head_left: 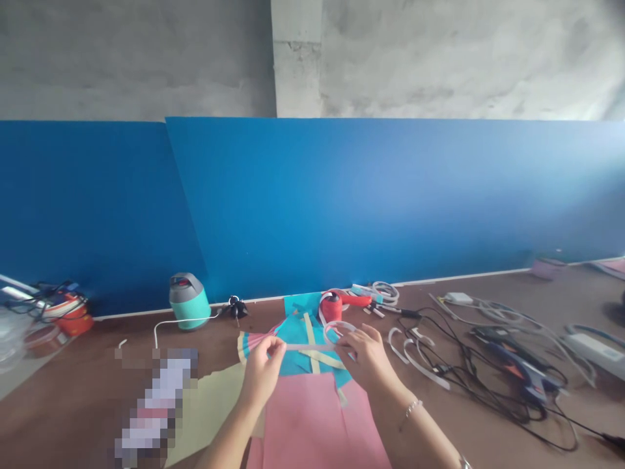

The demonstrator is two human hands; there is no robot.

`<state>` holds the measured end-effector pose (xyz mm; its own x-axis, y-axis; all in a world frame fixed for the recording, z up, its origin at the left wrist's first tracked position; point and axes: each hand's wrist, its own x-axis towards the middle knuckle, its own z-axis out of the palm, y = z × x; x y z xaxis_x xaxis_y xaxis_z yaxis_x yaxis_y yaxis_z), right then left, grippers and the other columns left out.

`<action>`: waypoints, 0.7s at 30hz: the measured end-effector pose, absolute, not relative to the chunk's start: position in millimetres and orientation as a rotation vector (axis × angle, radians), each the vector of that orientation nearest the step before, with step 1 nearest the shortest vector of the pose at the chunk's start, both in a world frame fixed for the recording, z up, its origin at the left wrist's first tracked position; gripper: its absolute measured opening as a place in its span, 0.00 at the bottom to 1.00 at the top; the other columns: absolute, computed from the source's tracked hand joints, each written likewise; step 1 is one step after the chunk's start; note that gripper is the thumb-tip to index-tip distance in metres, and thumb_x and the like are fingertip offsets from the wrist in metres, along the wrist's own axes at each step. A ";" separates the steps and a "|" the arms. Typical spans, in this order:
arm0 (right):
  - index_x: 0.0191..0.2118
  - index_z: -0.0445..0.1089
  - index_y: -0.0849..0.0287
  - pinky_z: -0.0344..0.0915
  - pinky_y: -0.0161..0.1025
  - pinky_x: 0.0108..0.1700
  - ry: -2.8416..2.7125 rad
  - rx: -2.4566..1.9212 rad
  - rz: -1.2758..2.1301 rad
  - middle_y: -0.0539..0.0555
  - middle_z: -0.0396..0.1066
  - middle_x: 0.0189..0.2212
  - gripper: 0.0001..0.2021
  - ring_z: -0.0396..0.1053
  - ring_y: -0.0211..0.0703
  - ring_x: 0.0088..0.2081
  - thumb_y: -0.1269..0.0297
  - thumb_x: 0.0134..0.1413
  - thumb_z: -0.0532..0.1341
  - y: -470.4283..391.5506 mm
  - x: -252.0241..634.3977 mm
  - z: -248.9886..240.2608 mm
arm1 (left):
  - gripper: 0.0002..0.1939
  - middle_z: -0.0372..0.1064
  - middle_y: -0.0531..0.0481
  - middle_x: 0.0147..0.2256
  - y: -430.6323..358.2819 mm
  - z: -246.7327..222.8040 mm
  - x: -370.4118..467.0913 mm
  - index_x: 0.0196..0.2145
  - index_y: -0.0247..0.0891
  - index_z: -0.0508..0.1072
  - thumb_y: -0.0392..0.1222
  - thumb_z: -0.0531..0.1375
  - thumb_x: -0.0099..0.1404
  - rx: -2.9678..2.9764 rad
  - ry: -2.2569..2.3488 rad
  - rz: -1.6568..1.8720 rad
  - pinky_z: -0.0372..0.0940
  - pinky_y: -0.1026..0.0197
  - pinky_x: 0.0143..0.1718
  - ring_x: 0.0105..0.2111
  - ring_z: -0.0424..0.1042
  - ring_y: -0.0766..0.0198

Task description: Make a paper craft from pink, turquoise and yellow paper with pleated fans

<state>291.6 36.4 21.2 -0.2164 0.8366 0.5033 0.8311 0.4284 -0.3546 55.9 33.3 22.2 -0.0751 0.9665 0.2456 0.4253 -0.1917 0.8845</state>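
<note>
A pale narrow strip is stretched level between my two hands, above blue and pink paper. My left hand pinches its left end between thumb and fingertips. Closed around the right part is my right hand, palm down, and a loop of the strip curls up beside its fingers. Below the hands lie pink sheets, a pale yellow-green sheet and blue paper with cream strips across it. A red hair-dryer-like object stands just behind.
A teal and grey container stands at the back left, with a white cord beside it. Far left is an orange-red bucket. Black cables, a blue and black tool and a white power strip lie on the right.
</note>
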 end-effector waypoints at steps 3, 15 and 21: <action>0.25 0.67 0.57 0.52 0.43 0.47 -2.050 -1.456 -0.009 0.51 0.72 0.24 0.08 0.68 0.42 0.31 0.62 0.52 0.58 30.0 288.0 27.1 | 0.12 0.66 0.53 0.22 29.0 28.0 43.8 0.24 0.37 0.70 0.49 0.54 0.54 1.578 1.550 1.053 0.60 0.62 0.29 0.25 0.66 0.62; 0.30 0.70 0.57 0.49 0.40 0.42 -2.275 -1.711 0.189 0.52 0.74 0.31 0.10 0.69 0.44 0.36 0.75 0.46 0.53 15.7 273.3 20.6 | 0.06 0.62 0.57 0.17 28.9 -7.7 29.5 0.20 0.38 0.68 0.41 0.56 0.49 1.462 1.621 0.916 0.57 0.65 0.22 0.19 0.62 0.65; 0.31 0.71 0.58 0.48 0.39 0.40 -2.278 -1.769 0.172 0.54 0.75 0.33 0.11 0.68 0.45 0.38 0.75 0.46 0.53 18.5 273.9 19.0 | 0.05 0.62 0.56 0.17 33.4 -16.8 28.1 0.18 0.38 0.66 0.40 0.56 0.49 1.452 1.608 0.919 0.58 0.65 0.22 0.20 0.64 0.65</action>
<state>273.9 18.5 19.0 -0.2305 0.9650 0.1254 0.9352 0.2553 -0.2455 28.1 33.4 -16.8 -0.0561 0.9957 -0.0739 0.4420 0.0911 0.8924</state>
